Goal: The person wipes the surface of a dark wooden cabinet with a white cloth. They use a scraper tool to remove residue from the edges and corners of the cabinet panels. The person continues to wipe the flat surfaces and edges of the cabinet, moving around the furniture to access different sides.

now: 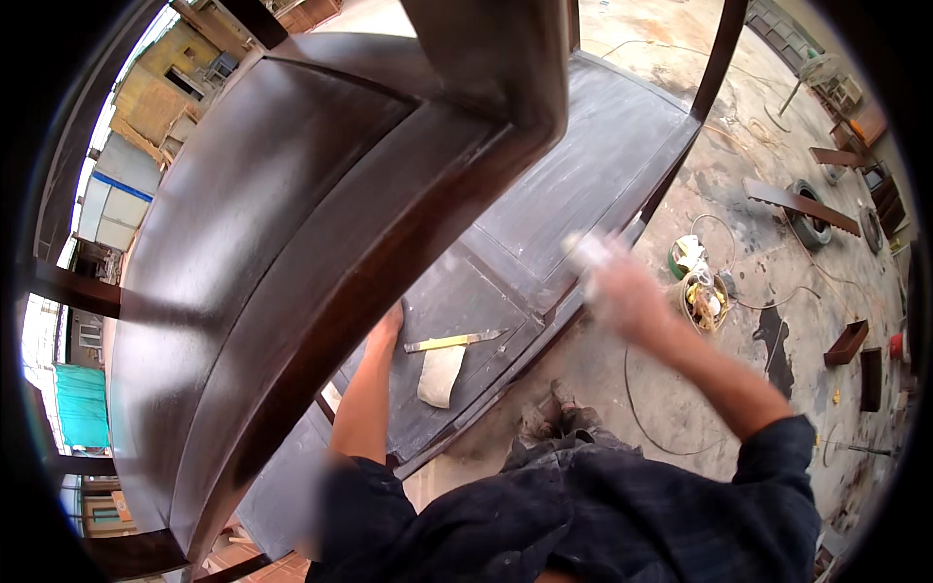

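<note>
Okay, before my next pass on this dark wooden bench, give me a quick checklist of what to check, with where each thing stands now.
1. Left hand braced against the curved backrest: ok, it rests at its lower edge.
2. Right hand holding a pale sanding piece: cannot tell, motion blur hides the grip.
3. Scraper knife clear of the hands: ok, it lies on the seat panel, apart from both.
4. Folded pale paper within reach: ok, just below the knife.
5. Footing: not ok, a cable loops on the floor by the feet.
</note>
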